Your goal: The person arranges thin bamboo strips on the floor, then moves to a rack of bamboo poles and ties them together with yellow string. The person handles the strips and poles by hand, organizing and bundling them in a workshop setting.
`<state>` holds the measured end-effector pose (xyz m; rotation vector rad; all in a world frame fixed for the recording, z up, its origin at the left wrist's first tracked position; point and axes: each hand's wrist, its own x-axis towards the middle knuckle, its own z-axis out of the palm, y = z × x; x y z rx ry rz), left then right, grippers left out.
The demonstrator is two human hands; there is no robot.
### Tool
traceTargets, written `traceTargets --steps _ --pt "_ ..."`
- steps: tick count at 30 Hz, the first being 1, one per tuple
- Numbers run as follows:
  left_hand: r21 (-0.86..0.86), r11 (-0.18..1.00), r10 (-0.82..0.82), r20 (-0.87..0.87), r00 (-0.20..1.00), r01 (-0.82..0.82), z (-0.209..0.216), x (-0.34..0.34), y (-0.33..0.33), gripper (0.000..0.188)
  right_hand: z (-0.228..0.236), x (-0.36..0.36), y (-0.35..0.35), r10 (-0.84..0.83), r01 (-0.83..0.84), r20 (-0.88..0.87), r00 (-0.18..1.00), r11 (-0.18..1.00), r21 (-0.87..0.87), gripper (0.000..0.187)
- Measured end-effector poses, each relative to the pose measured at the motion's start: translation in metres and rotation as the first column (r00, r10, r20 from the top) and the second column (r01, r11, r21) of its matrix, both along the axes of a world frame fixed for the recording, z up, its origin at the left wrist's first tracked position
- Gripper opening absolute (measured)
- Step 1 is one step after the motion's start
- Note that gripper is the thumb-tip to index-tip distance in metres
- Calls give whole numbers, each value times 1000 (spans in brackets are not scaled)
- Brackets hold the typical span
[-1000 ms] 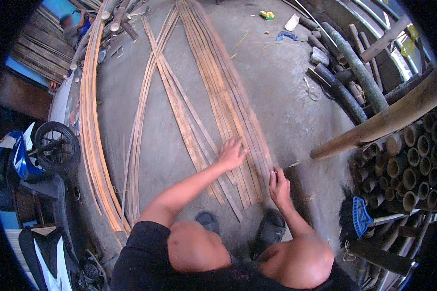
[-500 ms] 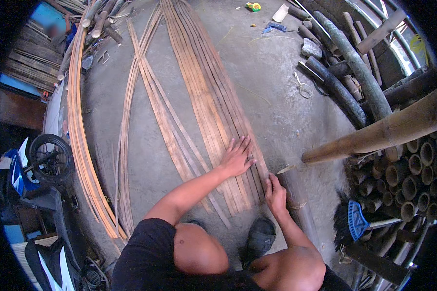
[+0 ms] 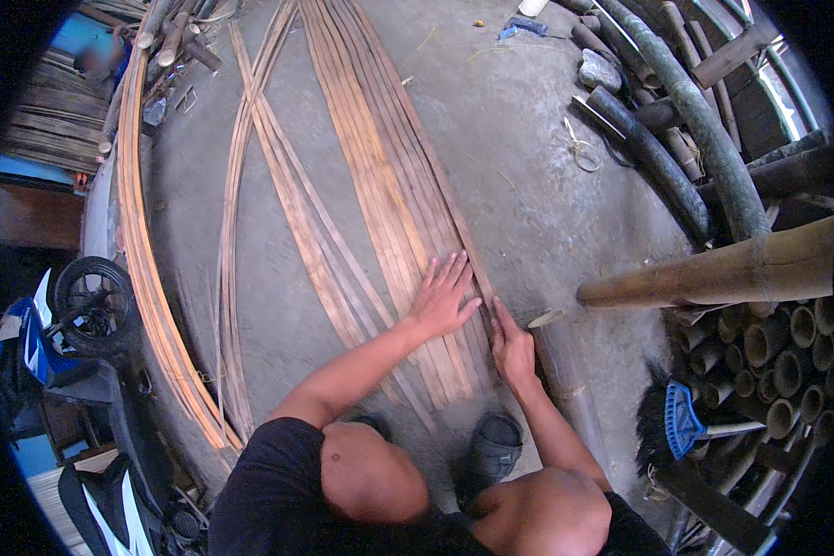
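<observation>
A row of long, flat bamboo strips (image 3: 380,204) lies side by side on the floor in front of me, running away toward the far end. Flat across their near part rests my left hand (image 3: 445,296), fingers spread. Along the row's right edge, my right hand (image 3: 512,347) holds the outermost bamboo strip (image 3: 463,232) near its close end, fingers pointing forward along it. That strip looks tilted on its edge, with a dark line between it and its neighbour. Part of the right hand's grip is hidden.
Crossed loose strips (image 3: 292,199) and a long curved bundle (image 3: 139,232) lie left. A motorcycle (image 3: 93,371) stands at far left. To the right are a bamboo pole (image 3: 704,269), a bamboo tube (image 3: 565,371), a blue broom head (image 3: 681,422) and stacked bamboo tubes (image 3: 778,343).
My right hand has shifted forward and left, closer to my left hand. The outermost strip now appears narrower and more on its edge. The left hand stays flat on the row.
</observation>
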<state>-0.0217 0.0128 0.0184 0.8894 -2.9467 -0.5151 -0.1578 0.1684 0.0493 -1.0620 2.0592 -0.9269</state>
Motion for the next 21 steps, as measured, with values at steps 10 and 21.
traceTargets --steps 10,21 --pt "11 999 35 -40 999 -35 -1 11 6 77 1 -5 -4 169 -149 -293 941 985 90 45" --pt "-58 998 -6 -66 998 2 8 12 -6 68 -6 -2 3 254 -218 -369 894 966 137 53"
